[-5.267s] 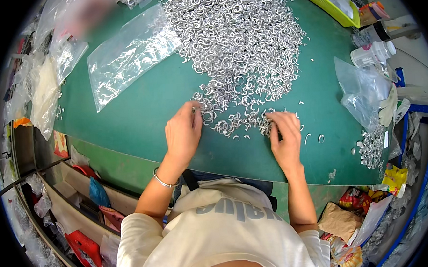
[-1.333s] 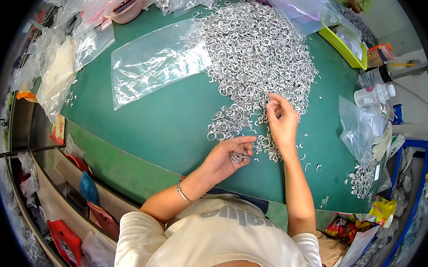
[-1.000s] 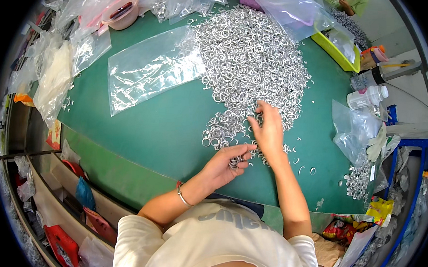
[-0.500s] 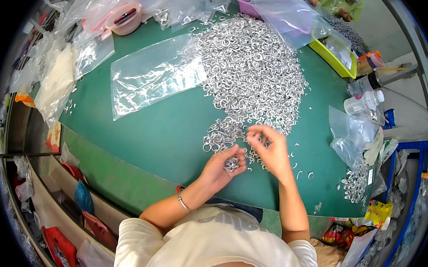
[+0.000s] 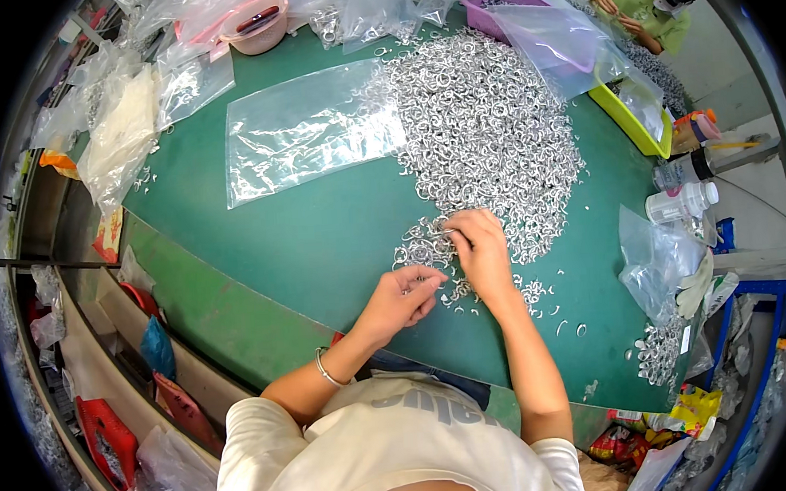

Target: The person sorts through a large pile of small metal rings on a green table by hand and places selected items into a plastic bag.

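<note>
Right hand [image 5: 480, 252] lies palm-down at the near edge of the heap of silver metal rings [image 5: 480, 134], fingertips pinching at a few, likely to draw them off the pile. Left hand [image 5: 403, 296], just near of it, is cupped palm-up, fingers curled round what seems a small cluster of rings, serving as a holder. How many it holds is hidden. A clear plastic bag [image 5: 307, 130] lies flat on the green table [image 5: 322, 240] to the left.

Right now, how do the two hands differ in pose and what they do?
The left hand is cupped, palm up, with a few rings in it; the right hand lies palm down, fingers reaching into the ring pile. The left wears a wrist bangle; the right wrist is bare. Both are over the green table.
</note>
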A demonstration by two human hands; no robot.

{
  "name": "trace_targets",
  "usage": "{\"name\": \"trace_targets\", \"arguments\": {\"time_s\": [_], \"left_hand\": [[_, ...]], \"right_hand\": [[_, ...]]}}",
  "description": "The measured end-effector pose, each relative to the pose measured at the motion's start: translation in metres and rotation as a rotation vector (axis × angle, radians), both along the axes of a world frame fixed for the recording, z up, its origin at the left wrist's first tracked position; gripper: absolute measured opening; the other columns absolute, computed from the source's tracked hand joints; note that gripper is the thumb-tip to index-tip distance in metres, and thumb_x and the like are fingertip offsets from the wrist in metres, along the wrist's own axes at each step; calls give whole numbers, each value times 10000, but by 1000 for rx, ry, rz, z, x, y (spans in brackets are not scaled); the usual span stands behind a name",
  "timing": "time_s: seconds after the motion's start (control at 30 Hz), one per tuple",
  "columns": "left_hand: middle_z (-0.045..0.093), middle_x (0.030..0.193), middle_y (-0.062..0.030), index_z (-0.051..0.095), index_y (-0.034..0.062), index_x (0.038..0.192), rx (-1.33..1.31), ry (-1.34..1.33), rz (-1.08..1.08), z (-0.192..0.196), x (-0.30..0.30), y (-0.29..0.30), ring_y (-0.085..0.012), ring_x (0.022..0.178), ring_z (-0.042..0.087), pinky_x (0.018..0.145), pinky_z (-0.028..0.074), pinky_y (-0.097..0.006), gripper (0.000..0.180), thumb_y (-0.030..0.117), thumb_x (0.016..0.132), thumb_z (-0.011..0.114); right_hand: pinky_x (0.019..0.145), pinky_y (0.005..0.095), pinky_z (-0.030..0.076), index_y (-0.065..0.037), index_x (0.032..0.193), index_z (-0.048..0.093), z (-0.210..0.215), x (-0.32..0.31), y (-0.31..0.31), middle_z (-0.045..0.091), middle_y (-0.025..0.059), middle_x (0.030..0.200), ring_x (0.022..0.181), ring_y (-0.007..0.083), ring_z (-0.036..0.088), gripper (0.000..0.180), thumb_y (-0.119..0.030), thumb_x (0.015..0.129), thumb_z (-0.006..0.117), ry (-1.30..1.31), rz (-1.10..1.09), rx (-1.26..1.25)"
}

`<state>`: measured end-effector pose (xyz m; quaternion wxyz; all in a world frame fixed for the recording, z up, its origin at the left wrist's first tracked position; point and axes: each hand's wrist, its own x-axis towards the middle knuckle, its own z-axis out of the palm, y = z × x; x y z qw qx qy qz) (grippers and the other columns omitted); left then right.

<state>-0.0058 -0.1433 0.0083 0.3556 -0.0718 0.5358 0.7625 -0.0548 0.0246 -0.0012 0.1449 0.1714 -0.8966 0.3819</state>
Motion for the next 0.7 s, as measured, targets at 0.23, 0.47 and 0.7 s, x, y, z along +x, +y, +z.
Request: {"name": "trace_targets", "arguments": {"time_s": [0.23, 0.47, 0.7], "left_hand": [[525, 667, -22, 564, 8, 1075, 350, -182, 31, -9, 1, 7, -85, 559, 466, 461, 338, -210, 316, 282, 928, 506], [597, 766, -48, 589, -7, 1010, 330, -434, 186, -2, 1, 20, -134, 646, 565, 529, 427, -245, 341, 310, 929, 492], [593, 727, -45, 592, 7, 996, 327, -308, 40, -12, 6, 13, -156, 664, 585, 541, 421, -252, 316, 291, 938, 466]], "right_hand": [[589, 278, 427, -18, 878, 667, 17, 15, 18, 623, 69, 754, 662, 170, 536, 129, -35, 750, 664, -498, -146, -448], [640, 335, 421, -15, 770, 648, 24, 20, 14, 606, 83, 753, 713, 230, 528, 107, -105, 730, 690, -350, -172, -90], [729, 380, 383, -30, 738, 588, 5, 16, 8, 566, 94, 755, 777, 275, 507, 121, -91, 710, 688, -117, -184, 180]]}}
